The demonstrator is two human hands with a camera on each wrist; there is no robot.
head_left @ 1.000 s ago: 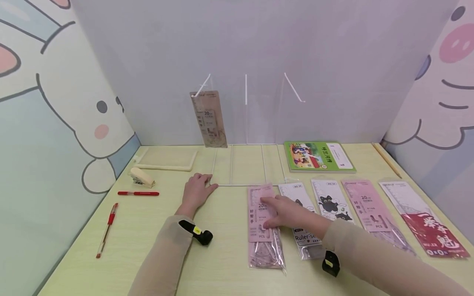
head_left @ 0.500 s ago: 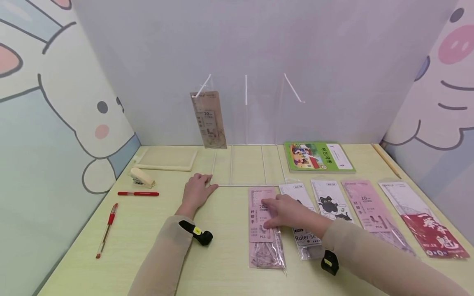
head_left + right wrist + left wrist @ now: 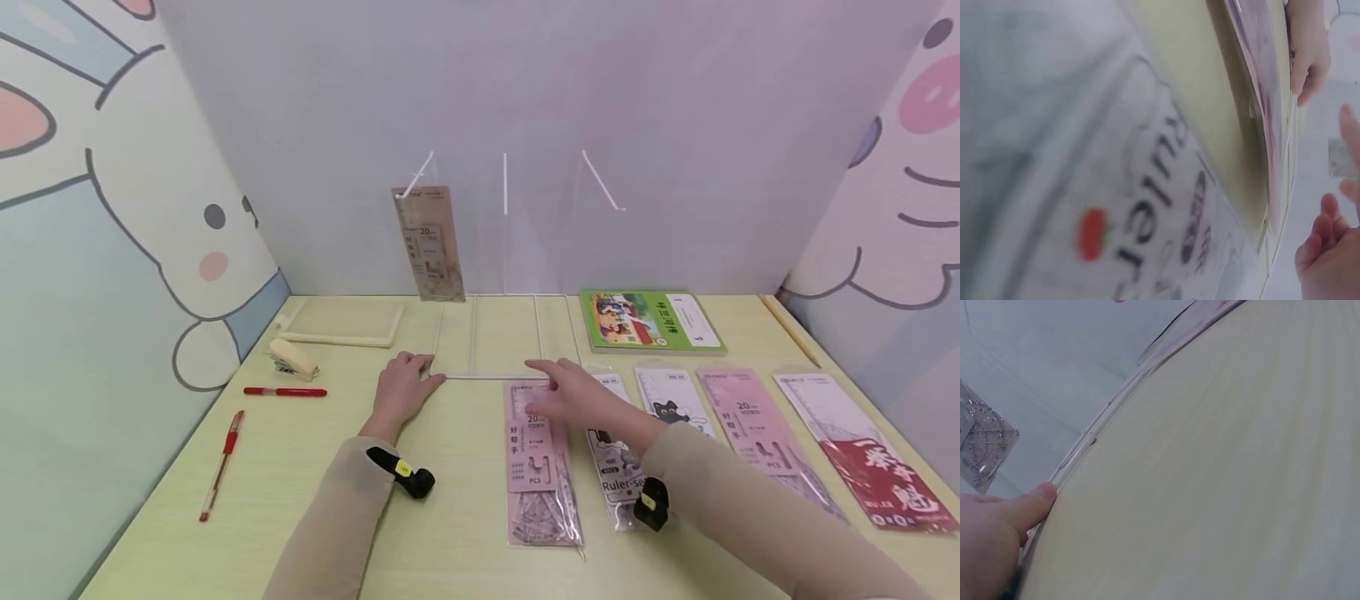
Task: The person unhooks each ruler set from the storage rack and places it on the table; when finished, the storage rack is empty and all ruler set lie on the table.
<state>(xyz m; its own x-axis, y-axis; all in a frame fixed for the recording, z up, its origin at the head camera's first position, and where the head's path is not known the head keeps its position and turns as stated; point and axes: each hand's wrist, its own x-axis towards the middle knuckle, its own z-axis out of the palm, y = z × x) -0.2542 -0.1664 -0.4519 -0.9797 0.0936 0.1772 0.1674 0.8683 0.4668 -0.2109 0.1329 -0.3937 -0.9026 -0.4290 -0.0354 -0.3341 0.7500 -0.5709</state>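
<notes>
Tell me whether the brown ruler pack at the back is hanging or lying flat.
Hanging. The brown ruler pack hangs upright from the left hook of the clear rack, above the table.

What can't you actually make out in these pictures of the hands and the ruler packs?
- Right hand, head view: whether its fingers touch the pink ruler pack or hover; the hand hides the pack's top corner.
- Ruler-set pack, head view: the arm covers its upper part; in the right wrist view the print is blurred.
- Left hand: the left wrist view shows only a thumb; the edge cuts off the rest.
- Hanging ruler pack: print too small to read.
</notes>
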